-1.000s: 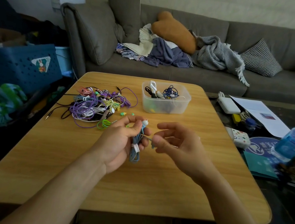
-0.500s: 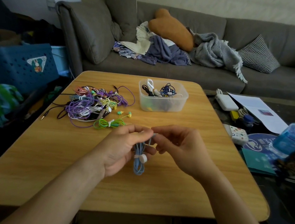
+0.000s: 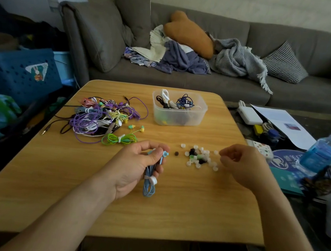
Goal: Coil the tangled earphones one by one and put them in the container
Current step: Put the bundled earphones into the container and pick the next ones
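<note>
the left hand (image 3: 135, 167) reached in from the lower left, forearm angled across the near edge of the wooden desk (image 3: 202, 212), palm turned partly up and toward the right. its fingers (image 3: 153, 155) were curled round a coiled blue earphone (image 3: 149, 183), thumb on top near the earbuds, which poked out just past the fingertips. the bundle hung down from the grip, bound near its middle by a white tie, its lower loop close to the desk surface; whether it touched the wood could not be told.

the right hand (image 3: 242, 167) came in from the lower right, wrist raised, back of the hand toward the camera. its fingers were bent inward and drawn together at the tips, just beside a scatter of small white, black and green ear tips (image 3: 198, 158) lying on the desk between the two hands. whether those fingers pinched anything could not be told, since the tips were turned away and small.

farther back on the desk sat a clear plastic container (image 3: 178, 116) with several coiled earphones already inside it. to its left lay the tangled pile of earphones (image 3: 101, 116) in purple, white, yellow and pink. a coiled green earphone (image 3: 119, 138) with a white tie lay at the near edge of that pile, just beyond the left hand and apart from it.
</note>
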`<action>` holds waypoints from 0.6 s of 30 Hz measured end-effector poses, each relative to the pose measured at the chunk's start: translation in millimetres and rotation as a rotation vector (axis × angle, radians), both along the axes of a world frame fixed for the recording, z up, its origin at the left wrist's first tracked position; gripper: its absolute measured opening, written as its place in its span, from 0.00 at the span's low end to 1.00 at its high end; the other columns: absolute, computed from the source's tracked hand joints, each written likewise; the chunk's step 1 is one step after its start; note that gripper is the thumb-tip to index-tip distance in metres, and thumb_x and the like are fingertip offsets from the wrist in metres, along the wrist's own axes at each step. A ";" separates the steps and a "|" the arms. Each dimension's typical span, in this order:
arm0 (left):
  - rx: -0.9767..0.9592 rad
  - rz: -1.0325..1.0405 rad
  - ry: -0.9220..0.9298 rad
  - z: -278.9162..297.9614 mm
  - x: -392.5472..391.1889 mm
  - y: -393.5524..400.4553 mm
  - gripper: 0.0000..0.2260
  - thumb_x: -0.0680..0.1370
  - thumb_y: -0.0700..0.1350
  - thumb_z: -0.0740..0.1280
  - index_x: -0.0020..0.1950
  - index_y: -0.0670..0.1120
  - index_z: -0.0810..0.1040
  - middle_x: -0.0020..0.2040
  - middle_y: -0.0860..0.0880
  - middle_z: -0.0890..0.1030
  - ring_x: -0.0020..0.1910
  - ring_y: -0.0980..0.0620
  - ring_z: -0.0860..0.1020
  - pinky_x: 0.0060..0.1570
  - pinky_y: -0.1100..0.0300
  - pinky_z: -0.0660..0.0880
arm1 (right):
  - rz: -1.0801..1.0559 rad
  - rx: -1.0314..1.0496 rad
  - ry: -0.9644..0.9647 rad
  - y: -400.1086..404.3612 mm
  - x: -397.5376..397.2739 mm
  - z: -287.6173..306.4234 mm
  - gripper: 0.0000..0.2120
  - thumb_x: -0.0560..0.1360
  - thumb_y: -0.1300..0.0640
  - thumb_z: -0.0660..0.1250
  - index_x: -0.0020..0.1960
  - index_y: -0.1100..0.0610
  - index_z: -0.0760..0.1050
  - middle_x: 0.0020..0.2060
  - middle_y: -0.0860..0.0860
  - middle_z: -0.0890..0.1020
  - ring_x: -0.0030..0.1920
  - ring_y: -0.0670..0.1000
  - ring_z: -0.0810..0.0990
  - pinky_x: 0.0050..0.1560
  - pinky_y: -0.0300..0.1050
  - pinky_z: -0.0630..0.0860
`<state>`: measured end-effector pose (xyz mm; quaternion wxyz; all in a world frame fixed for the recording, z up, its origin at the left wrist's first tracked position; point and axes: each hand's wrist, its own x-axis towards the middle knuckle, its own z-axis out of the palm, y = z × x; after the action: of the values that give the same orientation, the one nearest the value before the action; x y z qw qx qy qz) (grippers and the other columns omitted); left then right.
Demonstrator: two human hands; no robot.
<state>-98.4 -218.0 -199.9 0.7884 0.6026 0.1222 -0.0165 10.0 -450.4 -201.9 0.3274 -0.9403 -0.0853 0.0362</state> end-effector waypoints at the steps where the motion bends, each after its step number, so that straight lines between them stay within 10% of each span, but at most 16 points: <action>1: 0.003 0.000 0.001 -0.3 0.0 -0.6 0.06 0.79 0.38 0.65 0.53 0.39 0.80 0.35 0.47 0.77 0.32 0.53 0.75 0.30 0.63 0.73 | 0.013 -0.051 0.039 -0.7 0.0 -1.1 0.05 0.77 0.56 0.69 0.48 0.45 0.77 0.45 0.46 0.80 0.45 0.44 0.77 0.39 0.38 0.73; 18: 0.021 -0.009 0.050 -1.4 -2.2 -3.6 0.05 0.78 0.37 0.66 0.51 0.39 0.81 0.36 0.46 0.79 0.32 0.52 0.76 0.31 0.62 0.73 | 0.005 -0.029 0.051 7.7 -1.0 -4.8 0.03 0.77 0.53 0.70 0.50 0.49 0.81 0.44 0.47 0.82 0.43 0.44 0.78 0.37 0.39 0.72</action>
<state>-100.7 -221.6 -201.3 0.7786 0.6109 0.1393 -0.0337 9.0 -442.7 -206.7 0.3158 -0.9435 -0.0790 0.0622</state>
